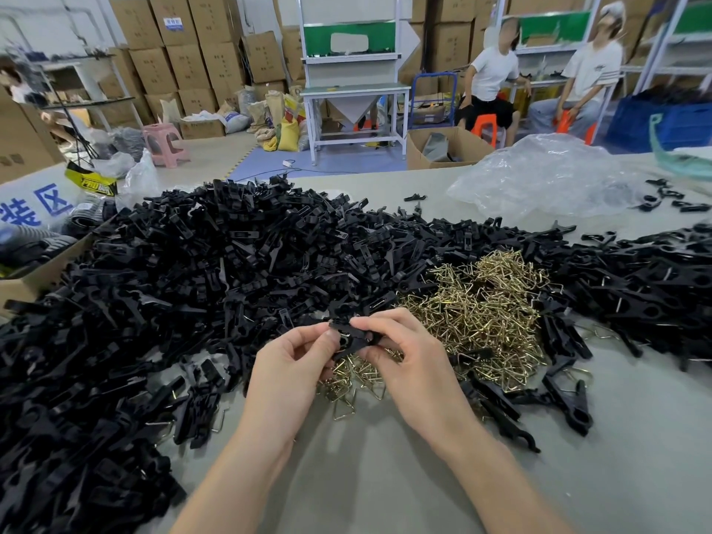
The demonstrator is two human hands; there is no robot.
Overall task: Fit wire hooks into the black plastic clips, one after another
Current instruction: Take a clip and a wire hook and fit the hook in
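Left hand (pixel 291 366) and right hand (pixel 410 360) pinch one black clip (pixel 352 336) at the hook heap's (pixel 483 308) near edge.
Both grip its ends tight; I'd keep it level and seat the hook squarely.

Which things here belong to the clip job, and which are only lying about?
For the job: black clip gripped by left hand and right hand; pile of black clips; heap of wire hooks.
Lying about: clear plastic bag; pink stool; open cardboard box.
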